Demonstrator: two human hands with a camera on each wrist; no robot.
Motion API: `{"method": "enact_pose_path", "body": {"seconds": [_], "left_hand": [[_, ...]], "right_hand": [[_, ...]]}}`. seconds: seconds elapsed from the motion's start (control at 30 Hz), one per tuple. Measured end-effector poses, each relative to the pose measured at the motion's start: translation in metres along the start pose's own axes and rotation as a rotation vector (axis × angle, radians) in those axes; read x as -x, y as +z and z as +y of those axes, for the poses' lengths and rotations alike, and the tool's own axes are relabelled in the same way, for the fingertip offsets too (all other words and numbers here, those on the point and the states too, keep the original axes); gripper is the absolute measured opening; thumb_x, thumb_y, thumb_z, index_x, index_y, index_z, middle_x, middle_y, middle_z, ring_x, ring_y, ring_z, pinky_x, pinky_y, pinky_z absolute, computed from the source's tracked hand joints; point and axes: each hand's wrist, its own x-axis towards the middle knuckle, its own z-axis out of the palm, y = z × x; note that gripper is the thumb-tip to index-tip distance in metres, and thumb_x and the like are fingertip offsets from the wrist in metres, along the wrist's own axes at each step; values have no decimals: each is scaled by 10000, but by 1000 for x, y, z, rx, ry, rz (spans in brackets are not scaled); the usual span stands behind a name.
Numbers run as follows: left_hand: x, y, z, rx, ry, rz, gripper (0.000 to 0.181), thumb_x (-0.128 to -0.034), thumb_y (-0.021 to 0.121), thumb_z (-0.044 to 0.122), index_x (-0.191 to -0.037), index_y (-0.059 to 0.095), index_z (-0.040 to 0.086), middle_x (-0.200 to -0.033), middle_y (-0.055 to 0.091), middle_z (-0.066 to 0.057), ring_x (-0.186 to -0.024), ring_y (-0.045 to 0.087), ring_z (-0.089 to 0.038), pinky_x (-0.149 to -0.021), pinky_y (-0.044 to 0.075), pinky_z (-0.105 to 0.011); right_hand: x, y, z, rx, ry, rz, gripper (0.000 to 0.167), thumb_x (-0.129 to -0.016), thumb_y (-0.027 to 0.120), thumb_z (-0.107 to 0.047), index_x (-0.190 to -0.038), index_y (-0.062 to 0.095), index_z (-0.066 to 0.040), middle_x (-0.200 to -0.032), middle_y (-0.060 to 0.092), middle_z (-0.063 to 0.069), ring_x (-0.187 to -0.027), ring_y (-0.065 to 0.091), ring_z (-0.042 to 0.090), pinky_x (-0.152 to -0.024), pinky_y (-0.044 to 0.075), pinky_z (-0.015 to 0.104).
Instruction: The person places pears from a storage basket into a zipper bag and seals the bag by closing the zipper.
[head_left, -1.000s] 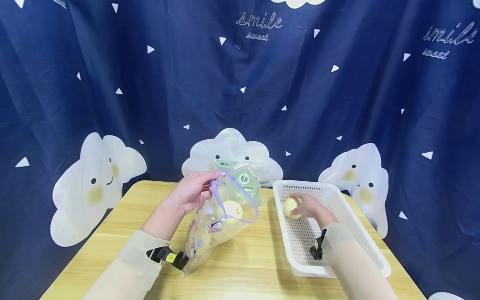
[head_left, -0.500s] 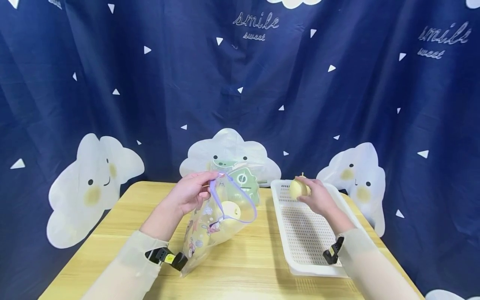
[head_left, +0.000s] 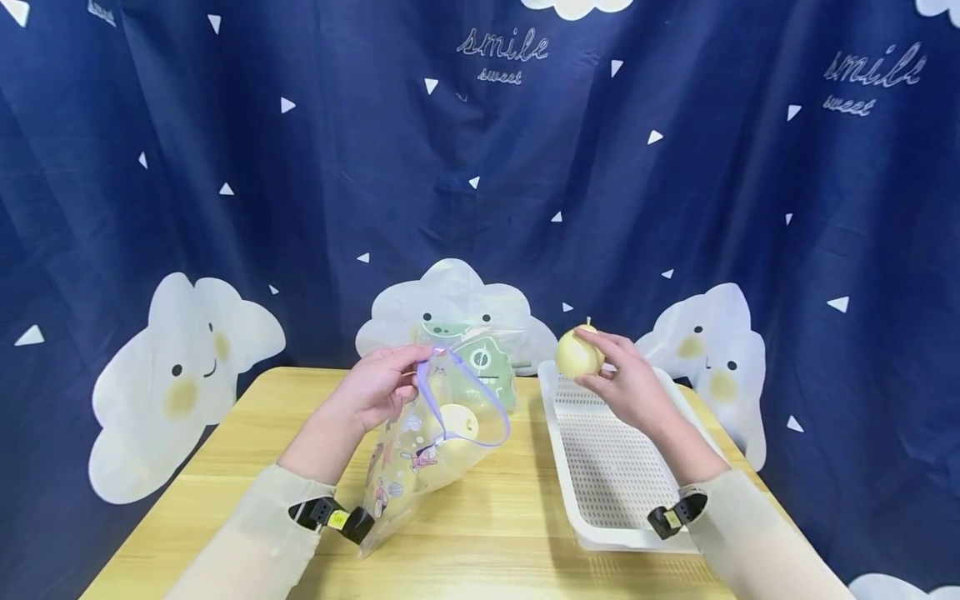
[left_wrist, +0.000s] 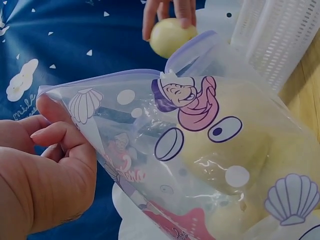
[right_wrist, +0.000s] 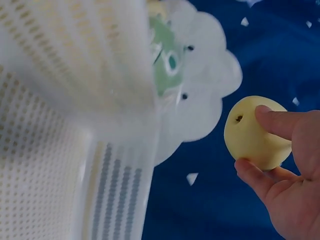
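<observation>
A pale yellow pear [head_left: 578, 357], its stem pointing up in the head view, is gripped by my right hand [head_left: 626, 383] above the basket's far left corner. In the right wrist view the thumb and fingers press the pear [right_wrist: 250, 135] from opposite sides. My left hand [head_left: 378, 387] pinches the purple-edged rim of a clear zip bag [head_left: 420, 467] printed with shells and cartoon figures. The bag's mouth gapes to the right. Inside it, pale yellow fruit [left_wrist: 225, 150] shows through the plastic.
On the right of the wooden table [head_left: 480, 533] stands a white perforated basket [head_left: 577, 500] with raised walls. Behind the bag a green monster print [head_left: 491, 367] is visible. A dark blue curtain [head_left: 480, 208] hangs along the table's far edge.
My right hand has raised the pear out of the basket, and over the last half second has carried it left and up. The left hand keeps its hold on the bag.
</observation>
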Motion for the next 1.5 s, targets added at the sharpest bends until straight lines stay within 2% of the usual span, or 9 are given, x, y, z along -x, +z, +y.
{"method": "enact_pose_path", "body": {"seconds": [0.33, 0.5, 0.73, 0.97, 1.13, 1.23, 1.3, 1.4, 1.5], "left_hand": [[-2, 2, 0, -15, 8, 15, 251, -1119, 635, 214, -948, 813, 168, -774, 638, 53, -488, 411, -28, -458, 339, -115], [-7, 9, 1, -42, 17, 24, 183, -1107, 661, 219, -1000, 778, 127, -736, 615, 68, -470, 398, -32, -464, 337, -132], [-13, 23, 3, -97, 52, 29, 201, -1107, 659, 231, -1130, 747, 52, -711, 597, 74, -466, 406, -23, -470, 355, -122], [-16, 27, -3, -125, 40, 37, 368, -1138, 599, 214, -1398, 661, -39, -742, 589, 76, -549, 442, -14, -456, 335, -111], [-16, 28, -3, -138, 44, 36, 385, -1128, 621, 232, -1392, 667, -44, -754, 599, 76, -556, 445, -8, -468, 337, -109], [-16, 29, -3, -142, 46, 33, 378, -1126, 624, 228, -1377, 676, -50, -763, 608, 71, -570, 457, -10, -474, 340, -108], [-15, 30, -2, -148, 47, 46, 364, -1122, 634, 227, -1348, 689, -54, -755, 608, 70, -565, 459, -10, -476, 342, -108], [-16, 30, -1, -158, 47, 71, 317, -1106, 662, 234, -1233, 717, -51, -720, 599, 70, -540, 456, -10, -490, 364, -114], [-16, 28, 0, -192, 55, 88, 266, -1094, 670, 223, -1140, 729, -32, -676, 600, 72, -538, 484, -8, -500, 389, -123]], "right_hand": [[4, 14, -46, -127, -68, -35, 718, -906, 876, 8, -1561, 606, -105, -1537, 547, 236, -1337, 647, 431, -997, 648, 461], [6, 20, -64, -179, -80, -66, 742, -902, 891, -23, -1574, 601, -142, -1549, 557, 194, -1283, 698, 408, -993, 651, 419], [6, 25, -77, -191, -84, -83, 750, -904, 900, -60, -1581, 599, -178, -1566, 559, 164, -1190, 729, 392, -988, 657, 417], [6, 38, -83, -206, -49, -121, 745, -902, 908, -75, -1574, 608, -194, -1549, 549, 180, -1168, 716, 364, -957, 669, 363], [7, 56, -89, -195, -12, -161, 740, -910, 902, -91, -1579, 600, -185, -1545, 555, 203, -1179, 735, 383, -900, 673, 301], [8, 70, -95, -210, 19, -189, 745, -941, 871, -91, -1611, 551, -153, -1552, 550, 236, -1227, 735, 407, -920, 672, 319], [10, 77, -99, -258, 59, -194, 704, -969, 827, -70, -1603, 521, -95, -1530, 566, 248, -1251, 731, 418, -960, 668, 367], [12, 83, -103, -348, 118, -228, 520, -1014, 740, -35, -1496, 545, -44, -1488, 624, 231, -1276, 734, 407, -980, 662, 411], [12, 81, -100, -322, 90, -312, 346, -1035, 629, -8, -1381, 642, -28, -1389, 709, 202, -1263, 744, 352, -973, 640, 364]]}}
